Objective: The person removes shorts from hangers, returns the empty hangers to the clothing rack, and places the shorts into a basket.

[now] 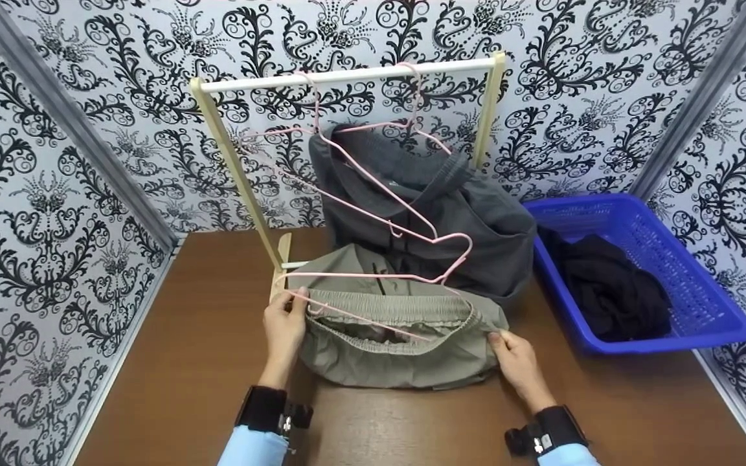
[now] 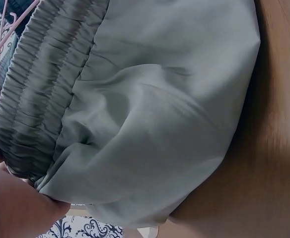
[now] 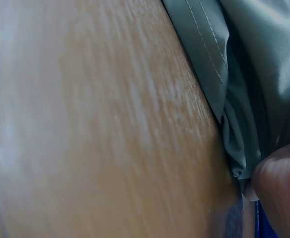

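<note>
Olive-grey pants (image 1: 399,372) with a gathered elastic waistband lie at the front of the table, their waist opening facing up. My left hand (image 1: 285,330) pinches the left end of the waistband, close to one end of a pink hanger (image 1: 360,276). That hanger's lower bar dips into the waist opening. With thumb and fingers, my right hand (image 1: 519,359) grips the cloth at the right side of the pants. In the left wrist view, the thumb presses on the waistband edge; the right wrist view shows fingertips on folded cloth. The pants' legs are mostly hidden.
Behind stands a wooden rack with a white rail (image 1: 353,76). Dark grey pants (image 1: 360,213) hang from it on a pink hanger, with another pink hanger (image 1: 353,158) in front. To the right, a blue basket (image 1: 703,278) holds black cloth (image 1: 606,285). Patterned walls enclose the brown table (image 1: 198,362).
</note>
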Tool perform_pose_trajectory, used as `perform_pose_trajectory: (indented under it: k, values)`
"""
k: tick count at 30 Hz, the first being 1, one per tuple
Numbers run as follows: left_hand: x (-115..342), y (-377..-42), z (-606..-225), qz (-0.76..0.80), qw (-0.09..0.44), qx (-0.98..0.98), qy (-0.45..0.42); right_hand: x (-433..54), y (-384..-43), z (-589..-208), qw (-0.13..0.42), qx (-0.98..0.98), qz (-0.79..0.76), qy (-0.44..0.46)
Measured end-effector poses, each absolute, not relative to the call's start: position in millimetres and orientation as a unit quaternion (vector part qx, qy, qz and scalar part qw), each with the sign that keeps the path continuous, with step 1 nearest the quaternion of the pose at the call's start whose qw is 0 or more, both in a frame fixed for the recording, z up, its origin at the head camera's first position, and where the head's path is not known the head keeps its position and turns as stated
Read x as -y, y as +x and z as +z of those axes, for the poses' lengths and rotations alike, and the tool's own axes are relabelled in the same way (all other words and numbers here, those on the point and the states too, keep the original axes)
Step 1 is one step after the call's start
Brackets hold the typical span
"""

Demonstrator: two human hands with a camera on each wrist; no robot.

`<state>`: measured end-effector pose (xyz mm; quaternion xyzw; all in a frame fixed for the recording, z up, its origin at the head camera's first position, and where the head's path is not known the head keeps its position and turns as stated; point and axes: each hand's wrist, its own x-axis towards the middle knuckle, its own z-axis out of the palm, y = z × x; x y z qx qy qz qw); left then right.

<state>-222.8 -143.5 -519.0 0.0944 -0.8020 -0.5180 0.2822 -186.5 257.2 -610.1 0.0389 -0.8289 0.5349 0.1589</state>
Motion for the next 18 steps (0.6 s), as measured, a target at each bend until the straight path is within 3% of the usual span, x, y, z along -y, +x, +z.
perform_pose_trajectory:
  k: [18]
  values:
    - [139.5,-227.4,-518.7,-0.489,0.227,0.835,0.108,-254.6,-185.5,-606.7,0.158,0.827,0.539,0.020]
